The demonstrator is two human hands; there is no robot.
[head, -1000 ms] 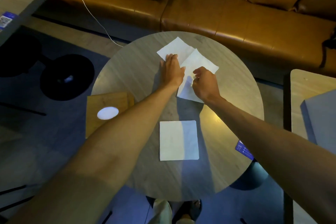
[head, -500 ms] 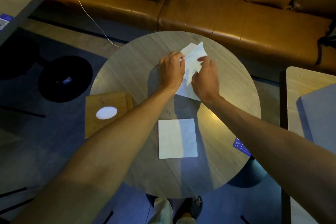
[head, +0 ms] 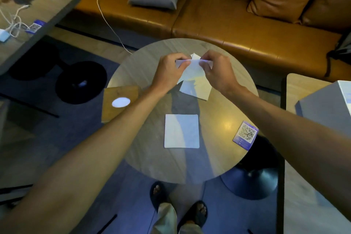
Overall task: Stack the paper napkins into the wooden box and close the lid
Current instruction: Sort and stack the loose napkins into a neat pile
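Wooden box (head: 119,100) sits at the left edge of the round table (head: 152,159), lid on. Your left hand (head: 169,71) and right hand (head: 218,71) pinch the loose napkins (head: 195,83) by their top edge, raised over the table's far side. A flat napkin (head: 181,131) lies nearer you, and a printed card (head: 246,135) lies at the right edge.
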